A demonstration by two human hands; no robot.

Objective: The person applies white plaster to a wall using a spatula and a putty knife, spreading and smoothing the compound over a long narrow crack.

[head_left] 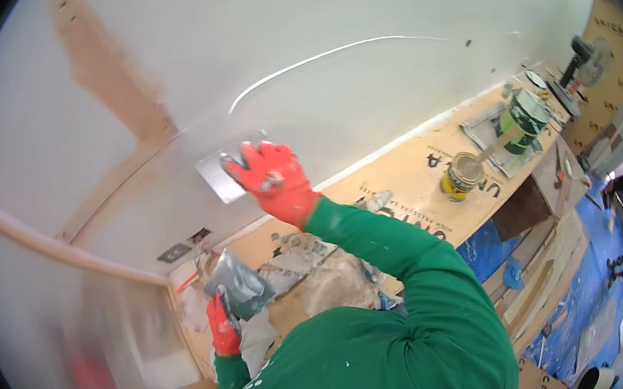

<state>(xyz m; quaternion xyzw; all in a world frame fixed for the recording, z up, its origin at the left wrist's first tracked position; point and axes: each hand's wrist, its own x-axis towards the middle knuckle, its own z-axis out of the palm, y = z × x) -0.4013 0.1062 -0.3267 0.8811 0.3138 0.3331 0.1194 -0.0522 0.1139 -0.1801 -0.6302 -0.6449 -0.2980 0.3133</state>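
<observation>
My right hand (274, 183), in a red glove smeared with grey, is closed on a wide metal filling knife (219, 178). Its blade lies at the pale wall (339, 82), close to the lower end of a curved white line (303, 64) of what looks like filler. Lower down, my left hand (224, 324), also red-gloved, grips a broad grey metal plate or second wide blade (240, 285). Part of that plate's handle is hidden by my fingers. Bare brownish patches (113, 83) and a thin seam mark the wall left of my right hand.
A long wooden bench (383, 168) runs along the wall, bearing crumpled filler-stained bags (332, 281), a small tin (462, 177) and a green bucket (526, 115). A fan (592, 61) stands at the far end. Blue sheeting (606, 274) and boards (548, 275) cover the floor at right.
</observation>
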